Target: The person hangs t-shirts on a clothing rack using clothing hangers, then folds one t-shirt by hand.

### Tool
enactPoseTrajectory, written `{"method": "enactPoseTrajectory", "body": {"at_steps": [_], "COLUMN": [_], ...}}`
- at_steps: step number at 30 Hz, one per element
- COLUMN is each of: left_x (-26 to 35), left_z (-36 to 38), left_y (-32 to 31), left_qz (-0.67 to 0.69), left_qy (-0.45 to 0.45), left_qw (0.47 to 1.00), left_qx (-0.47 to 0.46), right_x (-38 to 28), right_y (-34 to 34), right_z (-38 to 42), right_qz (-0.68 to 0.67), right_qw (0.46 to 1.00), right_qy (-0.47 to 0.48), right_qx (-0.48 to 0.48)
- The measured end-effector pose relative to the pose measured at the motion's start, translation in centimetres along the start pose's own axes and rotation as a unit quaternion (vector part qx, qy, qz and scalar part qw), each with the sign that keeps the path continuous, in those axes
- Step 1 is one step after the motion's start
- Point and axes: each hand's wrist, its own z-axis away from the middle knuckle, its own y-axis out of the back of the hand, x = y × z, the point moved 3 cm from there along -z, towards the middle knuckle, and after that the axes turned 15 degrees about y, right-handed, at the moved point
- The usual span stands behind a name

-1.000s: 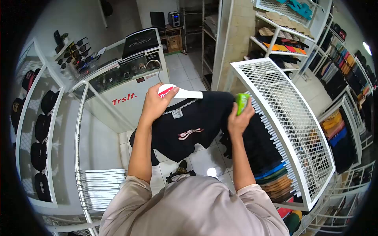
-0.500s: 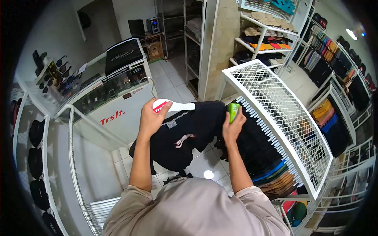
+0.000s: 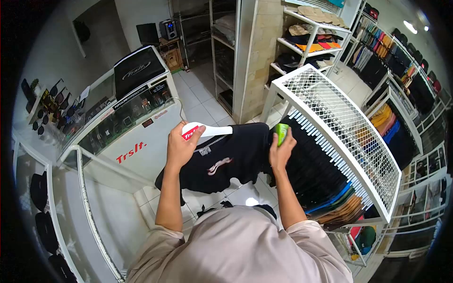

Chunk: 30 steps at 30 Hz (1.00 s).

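My left hand point(image 3: 181, 150) is closed around one end of a white hanger point(image 3: 215, 132), which has a red label with white lettering. A black T-shirt point(image 3: 245, 153) with a pale and red print hangs along the hanger's lower side, its collar tag showing near the left hand. In my right hand point(image 3: 281, 153) is a small bright green item point(image 3: 282, 134) with pale marking, gripped by thumb and fingers; its kind cannot be made out. That hand is by the shirt's right edge, close to the row of hanging clothes.
To the right, a white mesh-topped rack point(image 3: 342, 113) holds dark hanging clothes point(image 3: 309, 165). A glass display counter point(image 3: 137, 127) stands at the left, with sunglasses point(image 3: 56, 96) beyond it. Caps fill a shelf point(image 3: 314, 42) at the back. Tiled floor point(image 3: 203, 104) lies between.
The view has shifted slightly, so the counter and rack sit differently in frame. The green item has tilted a little in my right hand. Both hands keep their hold.
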Motion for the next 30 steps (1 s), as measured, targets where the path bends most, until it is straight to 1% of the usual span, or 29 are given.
{"method": "enactPoseTrajectory", "body": {"at_steps": [1, 2, 3, 5, 7, 8, 9, 11, 12, 13, 14, 15, 16, 17, 18, 19, 21, 22, 23, 24, 25, 27, 29, 30], "left_x": [-0.2, -0.2, -0.2, -0.3, 0.0, 0.0, 0.1, 0.1, -0.2, -0.5, -0.3, -0.9, -1.6, -1.9, -0.7, -0.4, 0.2, 0.2, 0.3, 0.6, 0.7, -0.2, -0.8, -0.9], "left_z": [0.0, 0.0, -0.1, -0.4, -0.4, -0.3, -0.3, -0.8, -0.9, -0.8, -0.5, -0.6, -0.7, -0.6, -0.3, 0.0, 0.2, 0.3, 0.4, 0.5, 0.8, 1.0, 1.3, 1.6], "left_y": [0.3, 0.4, 0.4, 0.3, 0.2, 0.4, 0.8, 2.0, 2.7, 3.3, 3.9, 4.2, 4.1, 3.9, 3.7, 3.1, 2.3, 2.1, 2.2, 2.6, 3.0, 3.3, 3.6, 3.6], "left_qz": [0.002, -0.001, -0.006, -0.010, -0.022, -0.024, -0.015, -0.004, -0.005, -0.007, 0.003, 0.003, -0.019, -0.042, -0.109, -0.111, -0.153, -0.166, -0.167, -0.186, -0.203, -0.213, -0.256, -0.275], "left_qy": [0.005, 0.014, 0.023, 0.012, 0.010, 0.012, 0.011, 0.010, 0.020, 0.030, 0.070, 0.072, 0.023, -0.022, -0.074, -0.071, -0.098, -0.138, -0.142, -0.177, -0.210, -0.217, -0.241, -0.260], "left_qw": [1.000, 1.000, 1.000, 1.000, 1.000, 0.999, 1.000, 1.000, 1.000, 0.999, 0.996, 0.996, 0.997, 0.993, 0.988, 0.987, 0.981, 0.974, 0.973, 0.965, 0.956, 0.953, 0.936, 0.926], "left_qx": [0.003, -0.001, -0.006, -0.007, -0.014, -0.017, -0.014, 0.000, -0.008, -0.015, -0.060, -0.051, -0.078, -0.108, -0.085, -0.088, -0.066, -0.069, -0.072, -0.051, -0.027, -0.015, 0.000, -0.001], "right_x": [-0.5, -1.5, -4.1, -8.9, -12.4, -12.7, -11.8, -7.8, -5.4, -2.6, -1.9, -1.9, -3.3, -5.0, -7.1, -9.9, -13.2, -13.5, -13.4, -12.0, -9.9, -4.2, -2.9, -4.3], "right_y": [0.6, 0.9, 1.2, 0.9, 0.0, -0.6, -1.5, -3.6, -4.5, -5.1, -4.3, -4.0, -3.9, -3.3, -2.3, -1.6, -1.7, -2.3, -2.9, -3.7, -4.6, -6.6, -5.6, -4.5], "right_z": [0.2, 0.5, 0.3, 0.1, 0.3, 0.2, 0.0, -0.7, -0.8, -0.6, -0.6, -1.0, -2.2, -2.9, -3.3, -4.1, -4.5, -4.6, -4.6, -5.0, -5.6, -6.4, -7.1, -7.8], "right_qz": [0.002, -0.027, -0.047, -0.072, -0.114, -0.134, -0.135, -0.070, -0.060, -0.019, -0.029, -0.039, -0.045, -0.087, -0.126, -0.169, -0.203, -0.197, -0.190, -0.181, -0.176, -0.059, -0.049, -0.079], "right_qw": [1.000, 0.999, 0.997, 0.978, 0.964, 0.960, 0.960, 0.978, 0.995, 0.995, 0.996, 0.997, 0.997, 0.991, 0.981, 0.966, 0.939, 0.936, 0.933, 0.940, 0.949, 0.979, 0.983, 0.983], "right_qy": [-0.012, 0.028, 0.052, 0.197, 0.230, 0.230, 0.230, 0.197, 0.071, 0.013, 0.017, 0.023, 0.031, 0.082, 0.128, 0.174, 0.232, 0.236, 0.240, 0.235, 0.212, 0.124, 0.108, 0.111], "right_qx": [0.008, 0.021, 0.028, 0.003, -0.064, -0.083, -0.082, 0.009, -0.039, -0.099, -0.079, -0.055, -0.058, -0.066, -0.073, -0.092, -0.153, -0.170, -0.187, -0.169, -0.154, -0.154, -0.137, -0.121]}}
